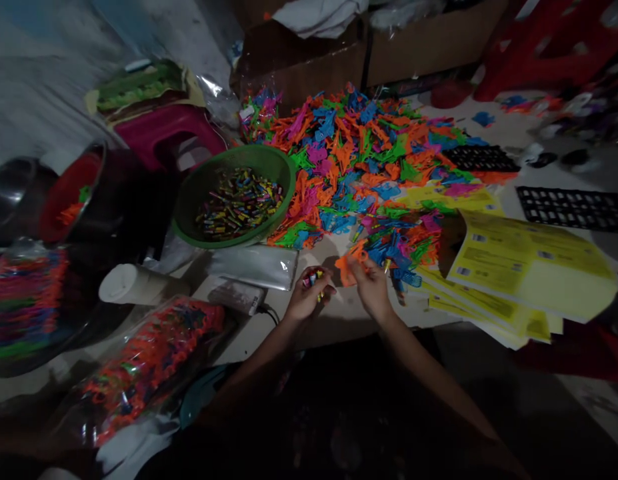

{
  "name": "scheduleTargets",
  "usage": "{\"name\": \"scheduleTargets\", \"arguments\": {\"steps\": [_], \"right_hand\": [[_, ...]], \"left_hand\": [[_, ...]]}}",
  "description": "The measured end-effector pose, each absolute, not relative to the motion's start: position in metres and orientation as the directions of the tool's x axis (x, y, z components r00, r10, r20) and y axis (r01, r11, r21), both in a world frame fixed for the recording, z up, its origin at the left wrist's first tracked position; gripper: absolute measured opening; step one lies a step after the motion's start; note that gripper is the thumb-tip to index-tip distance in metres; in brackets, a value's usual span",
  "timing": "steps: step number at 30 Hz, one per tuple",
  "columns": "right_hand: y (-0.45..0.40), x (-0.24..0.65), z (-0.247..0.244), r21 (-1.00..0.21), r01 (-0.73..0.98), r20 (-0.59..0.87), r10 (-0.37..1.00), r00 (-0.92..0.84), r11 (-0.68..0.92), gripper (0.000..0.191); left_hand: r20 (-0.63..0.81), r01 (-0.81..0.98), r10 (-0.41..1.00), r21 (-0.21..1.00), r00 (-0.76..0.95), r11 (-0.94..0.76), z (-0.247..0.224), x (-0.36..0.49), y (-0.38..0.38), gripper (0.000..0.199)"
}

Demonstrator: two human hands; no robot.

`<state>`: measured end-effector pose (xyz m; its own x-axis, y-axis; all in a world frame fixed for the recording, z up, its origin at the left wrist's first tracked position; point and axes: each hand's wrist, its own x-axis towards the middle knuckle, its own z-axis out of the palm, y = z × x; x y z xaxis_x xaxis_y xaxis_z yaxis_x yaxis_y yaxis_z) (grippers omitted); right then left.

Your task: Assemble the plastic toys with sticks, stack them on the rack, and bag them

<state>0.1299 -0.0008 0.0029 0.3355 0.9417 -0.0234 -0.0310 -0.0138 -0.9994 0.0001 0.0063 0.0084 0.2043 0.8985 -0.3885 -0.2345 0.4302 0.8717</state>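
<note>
My left hand (309,293) is closed round several small tube-shaped pieces in bright wrappers (315,277). Beside it, my right hand (372,287) has its fingers on an orange plastic toy (345,272), whose exact shape is blurred. Just beyond both hands spreads a big heap of orange, green, blue and pink plastic toys (359,133). More of the wrapped tubes (239,200) fill a green basin (189,230) up and to the left of my left hand.
Yellow printed sheets (519,267) lie to the right, near black trays (573,207). Left of my hands are clear plastic bags (256,263), a white roll (131,285) and a bag of orange toys (153,367). Cardboard boxes (309,73) stand behind the heap.
</note>
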Motion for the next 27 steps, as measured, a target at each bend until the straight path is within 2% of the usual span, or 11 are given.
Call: {"name": "scheduleTargets", "arguments": {"steps": [2, 5, 9, 18, 22, 25, 27], "right_hand": [[0.002, 0.134, 0.009, -0.999, -0.031, -0.033, 0.939, 0.342, -0.024, 0.027], [0.001, 0.137, 0.015, -0.998, -0.023, -0.065, 0.974, 0.216, -0.061, 0.025], [-0.004, 0.133, 0.016, -0.995, -0.045, -0.091, 0.981, 0.171, -0.084, 0.023], [-0.006, 0.120, 0.002, -0.988, 0.138, -0.018, 0.951, 0.309, -0.064, 0.022], [-0.004, 0.107, -0.004, -0.989, 0.118, -0.034, 0.910, 0.412, -0.091, 0.023], [0.007, 0.124, -0.001, -0.980, 0.127, -0.095, 0.921, 0.379, -0.154, 0.028], [0.018, 0.150, 0.006, -0.931, 0.291, -0.082, 0.904, 0.420, -0.219, 0.032]], "left_hand": [[-0.392, -0.173, 0.899, 0.888, 0.195, 0.425, 0.007, -0.003, 0.006, 0.044], [-0.394, -0.100, 0.890, 0.900, 0.230, 0.424, 0.005, -0.005, 0.005, 0.048], [-0.355, -0.084, 0.911, 0.922, 0.210, 0.378, 0.003, -0.002, 0.001, 0.049], [-0.145, 0.065, 0.989, 0.987, 0.003, 0.145, -0.012, 0.002, -0.008, 0.029], [-0.026, 0.197, 0.999, 0.980, -0.028, 0.031, -0.018, 0.007, -0.015, 0.021], [-0.038, 0.186, 0.999, 0.982, 0.029, 0.032, -0.017, 0.011, -0.013, 0.030], [-0.121, 0.094, 0.991, 0.989, 0.058, 0.115, -0.016, 0.009, -0.008, 0.039]]}}
